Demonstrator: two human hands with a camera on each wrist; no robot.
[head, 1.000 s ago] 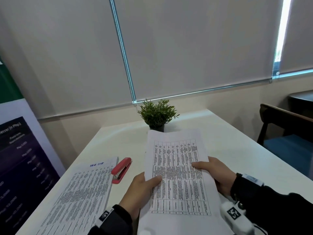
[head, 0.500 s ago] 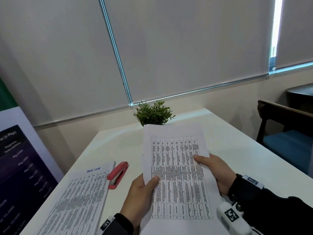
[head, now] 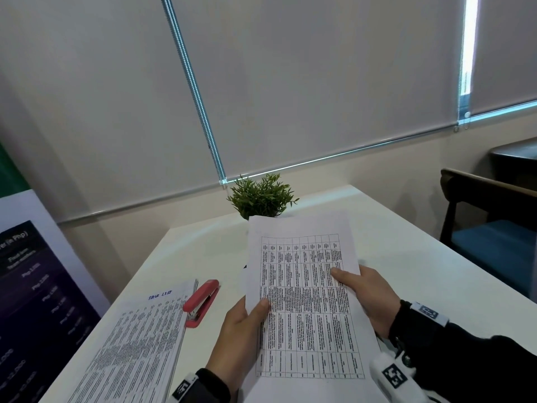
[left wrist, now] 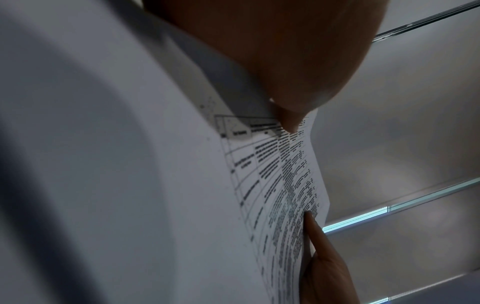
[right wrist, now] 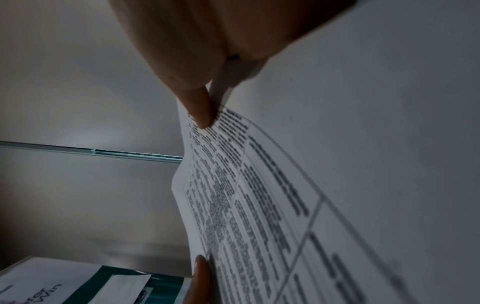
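1. The printed sheet (head: 305, 286) is being held in the air above the near middle of the white surface (head: 421, 271). It is tilting up toward the person, and in the head view its far edge is covering the base of the small potted plant (head: 261, 196).
2. To the left, a red stapler (head: 202, 302) is lying on the surface. It is sitting just beside the far right corner of a stack of printed pages (head: 130, 344) that is running along the left edge, so only a narrow strip is showing between the stapler and the left hand (head: 241, 330).
3. A banner (head: 35, 286) is standing close beside the surface's left edge.
4. The widest stretch of white is showing beyond the right hand (head: 366, 298), out to the right edge, where a dark chair (head: 494, 237) is standing apart.
5. The left hand's fingers (head: 261, 305) are closing in a pinch on the sheet's left edge at about mid-height. The thumb is pressing on the printed grid, and the rest are hiding behind the paper. In the left wrist view the thumb tip (left wrist: 291, 121) is lying flat on the print.
6. The right hand's fingers (head: 340, 273) are pinching the right edge slightly farther up, thumb on the printed face and the others curling behind. The right wrist view is showing that thumb tip (right wrist: 201, 115) bearing down on the text.
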